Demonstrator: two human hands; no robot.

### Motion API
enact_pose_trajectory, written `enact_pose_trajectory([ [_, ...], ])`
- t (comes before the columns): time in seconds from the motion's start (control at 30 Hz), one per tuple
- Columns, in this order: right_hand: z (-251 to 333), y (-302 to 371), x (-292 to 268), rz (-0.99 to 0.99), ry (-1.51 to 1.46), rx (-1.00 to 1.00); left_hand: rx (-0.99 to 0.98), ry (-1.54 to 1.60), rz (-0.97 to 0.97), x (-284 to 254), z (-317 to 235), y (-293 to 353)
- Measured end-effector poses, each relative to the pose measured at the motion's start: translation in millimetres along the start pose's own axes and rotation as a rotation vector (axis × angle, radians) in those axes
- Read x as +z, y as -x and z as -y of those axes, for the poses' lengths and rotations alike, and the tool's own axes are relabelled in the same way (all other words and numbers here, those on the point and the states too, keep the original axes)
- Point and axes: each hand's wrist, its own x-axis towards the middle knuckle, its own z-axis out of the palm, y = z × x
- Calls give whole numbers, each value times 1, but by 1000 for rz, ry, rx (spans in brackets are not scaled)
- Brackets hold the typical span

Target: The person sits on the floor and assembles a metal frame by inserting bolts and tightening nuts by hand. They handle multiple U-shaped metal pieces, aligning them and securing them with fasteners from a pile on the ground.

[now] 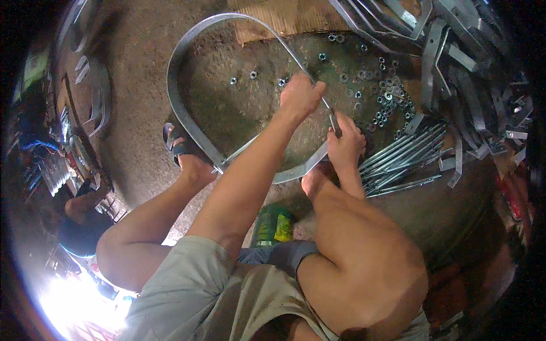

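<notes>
A large hoop of flat grey metal strap stands on edge over the floor in front of me. My left hand is closed around its right side. Lower down on that side, my right hand grips the strap beside a short dark piece that I cannot make out clearly. A thin metal rod meets the hoop at its lower left and runs behind my left forearm. Close to my left hand lies a loose nut; more nuts and washers are scattered to the right.
Several threaded rods lie in a bundle right of my right hand. Bent metal brackets are heaped at the far right, by flat cardboard. A green container stands between my legs. Curved metal straps lie at left.
</notes>
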Motion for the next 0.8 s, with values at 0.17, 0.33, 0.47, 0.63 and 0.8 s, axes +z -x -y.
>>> enact_pose_trajectory([
  [0.17,3,10,-4,-9,7,-32,-5,114,100,-6,14,5],
  [0.33,8,2,-4,81,-32,124,52,95,-12,10,23,24],
  [0.47,26,-10,-20,199,-68,162,119,88,-106,15,24,30],
  [0.63,24,-30,-22,429,-74,182,163,-31,-60,21,30,42],
  [0.8,-32,-26,-3,596,-968,155,201,136,-82,22,29,50],
])
